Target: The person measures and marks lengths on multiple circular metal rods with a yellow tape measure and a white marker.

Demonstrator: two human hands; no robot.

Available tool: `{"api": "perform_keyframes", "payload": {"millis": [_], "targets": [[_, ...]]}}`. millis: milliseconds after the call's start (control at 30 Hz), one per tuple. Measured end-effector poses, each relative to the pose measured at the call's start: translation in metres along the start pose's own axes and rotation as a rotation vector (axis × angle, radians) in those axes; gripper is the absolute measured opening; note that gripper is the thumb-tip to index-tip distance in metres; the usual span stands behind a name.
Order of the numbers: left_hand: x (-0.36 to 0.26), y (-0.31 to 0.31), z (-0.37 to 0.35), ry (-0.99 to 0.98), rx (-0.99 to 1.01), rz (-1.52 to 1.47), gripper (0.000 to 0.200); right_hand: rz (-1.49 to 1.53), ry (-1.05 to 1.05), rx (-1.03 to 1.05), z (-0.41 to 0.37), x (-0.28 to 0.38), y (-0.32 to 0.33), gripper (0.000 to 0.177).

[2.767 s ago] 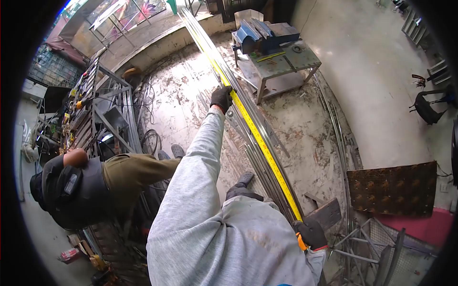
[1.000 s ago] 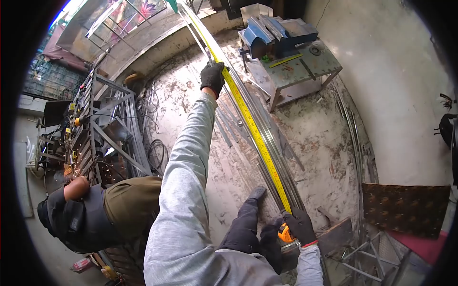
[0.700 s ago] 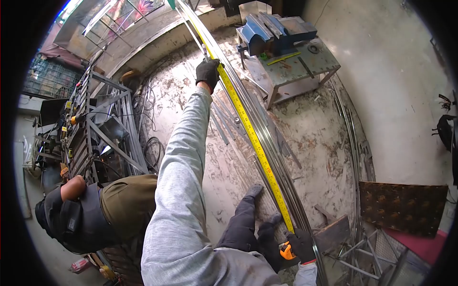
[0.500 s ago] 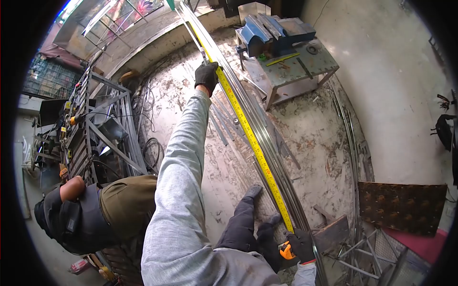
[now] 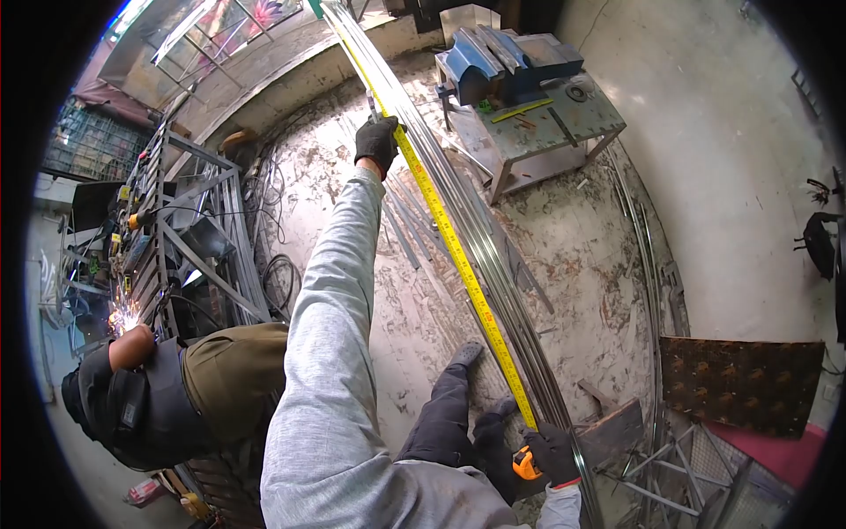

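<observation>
A yellow tape measure blade [image 5: 449, 236] runs lengthwise along a bundle of long, shiny metal tubes [image 5: 502, 264]. At the far end, my left hand [image 5: 377, 144], in a black glove, is closed beside the blade's edge. A slim, pale, pen-like thing [image 5: 372, 105] sticks out beyond its fingers. Close to my body, my gloved right hand [image 5: 555, 454] grips the tape measure where the blade leaves its orange case [image 5: 526, 463]. Its fingers are partly hidden.
A metal worktable [image 5: 564, 115] with a blue machine [image 5: 507, 66] stands ahead on the right. To my left a person [image 5: 176, 397] bends over a metal frame [image 5: 145, 264] beside bright sparks [image 5: 126, 316]. Loose cables [image 5: 280, 273] lie on the floor.
My left hand has shifted slightly left and down, bringing the pen-like thing along. My right hand and the case have moved slightly left. Sparks have appeared by the other person.
</observation>
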State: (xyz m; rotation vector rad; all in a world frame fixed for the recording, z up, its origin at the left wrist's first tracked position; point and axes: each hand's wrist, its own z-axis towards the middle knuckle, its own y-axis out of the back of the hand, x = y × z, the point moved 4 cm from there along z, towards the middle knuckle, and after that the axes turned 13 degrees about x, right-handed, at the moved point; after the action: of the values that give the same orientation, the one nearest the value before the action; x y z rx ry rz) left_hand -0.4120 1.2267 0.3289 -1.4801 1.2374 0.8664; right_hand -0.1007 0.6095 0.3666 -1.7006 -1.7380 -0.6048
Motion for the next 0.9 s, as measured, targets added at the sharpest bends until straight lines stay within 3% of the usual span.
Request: {"api": "perform_keyframes", "payload": {"millis": [567,900], "targets": [[0.015,0.002,-0.003,0.002,0.005,0.063,0.020,-0.051,-0.004,0.013,-0.004,-0.001,0.002,0.023],[0.020,0.000,-0.005,0.006,-0.004,0.007,0.012,-0.083,-0.011,-0.008,-0.010,0.012,-0.001,0.019]]}}
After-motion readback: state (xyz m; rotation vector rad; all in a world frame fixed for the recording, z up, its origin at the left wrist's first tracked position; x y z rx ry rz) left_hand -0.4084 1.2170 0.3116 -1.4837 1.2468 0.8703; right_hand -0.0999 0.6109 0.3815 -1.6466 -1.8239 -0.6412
